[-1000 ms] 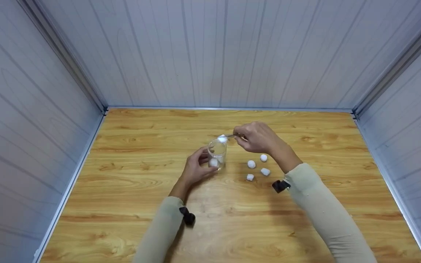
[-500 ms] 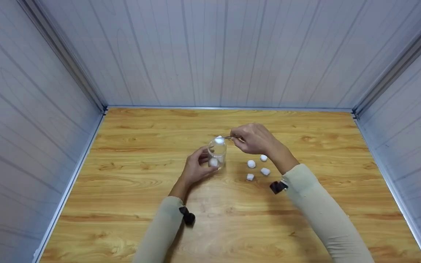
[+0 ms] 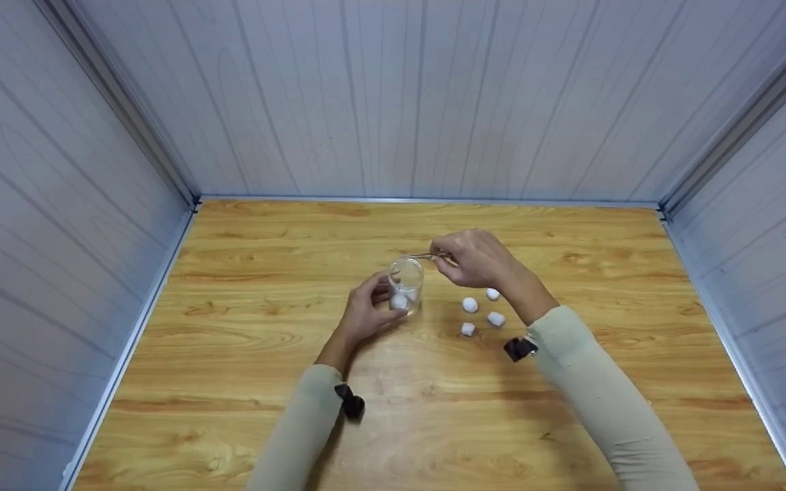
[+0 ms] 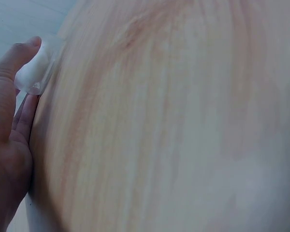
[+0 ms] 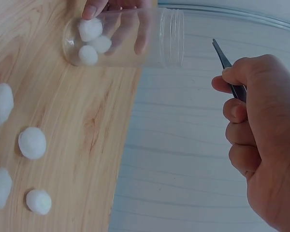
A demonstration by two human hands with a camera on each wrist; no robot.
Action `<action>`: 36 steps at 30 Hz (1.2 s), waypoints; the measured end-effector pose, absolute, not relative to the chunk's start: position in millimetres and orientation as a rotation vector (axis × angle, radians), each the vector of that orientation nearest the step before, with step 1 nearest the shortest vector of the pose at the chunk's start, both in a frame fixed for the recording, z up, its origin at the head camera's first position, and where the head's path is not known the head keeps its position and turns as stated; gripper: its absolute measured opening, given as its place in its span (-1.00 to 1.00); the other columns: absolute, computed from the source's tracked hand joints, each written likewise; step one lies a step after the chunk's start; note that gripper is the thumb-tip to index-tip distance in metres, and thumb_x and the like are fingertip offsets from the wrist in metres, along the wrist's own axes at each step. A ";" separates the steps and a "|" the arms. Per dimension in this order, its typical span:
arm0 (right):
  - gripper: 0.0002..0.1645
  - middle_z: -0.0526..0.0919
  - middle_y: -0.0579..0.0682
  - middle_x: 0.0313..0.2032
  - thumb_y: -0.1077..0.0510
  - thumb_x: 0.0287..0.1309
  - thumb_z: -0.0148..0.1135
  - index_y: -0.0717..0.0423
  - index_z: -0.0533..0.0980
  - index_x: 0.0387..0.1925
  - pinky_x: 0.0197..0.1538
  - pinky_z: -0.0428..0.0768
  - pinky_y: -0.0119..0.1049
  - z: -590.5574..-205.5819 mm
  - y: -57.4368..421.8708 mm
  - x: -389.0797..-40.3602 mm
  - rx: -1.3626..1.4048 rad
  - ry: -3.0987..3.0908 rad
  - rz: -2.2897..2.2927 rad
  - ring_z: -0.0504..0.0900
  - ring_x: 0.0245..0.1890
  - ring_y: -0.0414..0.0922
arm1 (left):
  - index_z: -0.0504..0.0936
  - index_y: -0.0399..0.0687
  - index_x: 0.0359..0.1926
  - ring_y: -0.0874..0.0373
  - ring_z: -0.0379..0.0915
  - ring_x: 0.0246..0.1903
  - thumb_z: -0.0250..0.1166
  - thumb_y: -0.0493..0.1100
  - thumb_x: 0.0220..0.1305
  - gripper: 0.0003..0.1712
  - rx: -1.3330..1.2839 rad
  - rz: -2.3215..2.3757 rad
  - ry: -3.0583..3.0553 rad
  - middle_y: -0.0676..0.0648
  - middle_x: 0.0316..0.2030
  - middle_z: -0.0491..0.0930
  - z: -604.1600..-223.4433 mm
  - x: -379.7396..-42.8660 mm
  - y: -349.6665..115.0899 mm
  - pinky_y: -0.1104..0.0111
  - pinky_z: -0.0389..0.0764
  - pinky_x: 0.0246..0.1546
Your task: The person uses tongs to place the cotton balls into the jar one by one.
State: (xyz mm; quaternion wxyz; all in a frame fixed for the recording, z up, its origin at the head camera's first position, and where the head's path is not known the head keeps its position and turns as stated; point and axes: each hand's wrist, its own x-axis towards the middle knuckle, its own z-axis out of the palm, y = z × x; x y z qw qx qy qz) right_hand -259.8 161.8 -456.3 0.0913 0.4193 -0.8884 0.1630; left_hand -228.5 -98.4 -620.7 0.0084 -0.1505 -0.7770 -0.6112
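Upright clr jar (image 5: 154, 41) w/ balls (image 5: 98, 44)

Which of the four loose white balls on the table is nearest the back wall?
The white ball just below the right hand in the head view: it sits highest of the four there, while the other three lie farther forward.

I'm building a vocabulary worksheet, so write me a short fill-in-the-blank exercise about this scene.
The hand holding the tweezers is the ____ one.
Cotton balls visible inside the clear jar in the left hand number ____.
Loose cotton balls on the wood-grain tabletop number ____.

Missing words: right; three; four.
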 end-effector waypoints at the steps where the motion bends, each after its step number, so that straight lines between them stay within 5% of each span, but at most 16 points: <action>1: -0.87 0.91 0.10 -0.26 0.20 0.49 0.32 0.16 0.74 -0.17 -0.41 0.75 -0.01 -456.6 161.9 -259.9 1.247 -2.640 0.486 0.73 -0.50 0.00 | 0.58 -0.36 0.45 -0.33 0.71 0.29 0.71 -0.41 0.15 -0.15 -0.472 -1.908 -2.428 -0.41 0.32 0.71 -621.0 -228.6 -98.3 0.03 0.81 0.43; 25: -0.87 0.91 0.10 -0.31 0.19 0.46 0.35 0.17 0.74 -0.19 -0.50 0.65 -0.10 -463.1 167.3 -260.8 1.259 -2.601 0.520 0.64 -0.57 -0.05 | 0.56 -0.35 0.48 -0.35 0.70 0.29 0.68 -0.45 0.16 -0.13 -0.452 -1.931 -2.415 -0.42 0.31 0.70 -623.4 -228.2 -101.4 0.00 0.80 0.43; 36: -0.85 0.90 0.14 -0.31 0.19 0.49 0.35 0.19 0.75 -0.14 -0.44 0.75 -0.03 -466.8 179.7 -258.0 1.217 -2.643 0.540 0.77 -0.49 0.01 | 0.57 -0.33 0.48 -0.33 0.69 0.29 0.69 -0.42 0.17 -0.14 -0.450 -1.911 -2.432 -0.41 0.29 0.71 -627.1 -230.6 -101.3 -0.02 0.79 0.44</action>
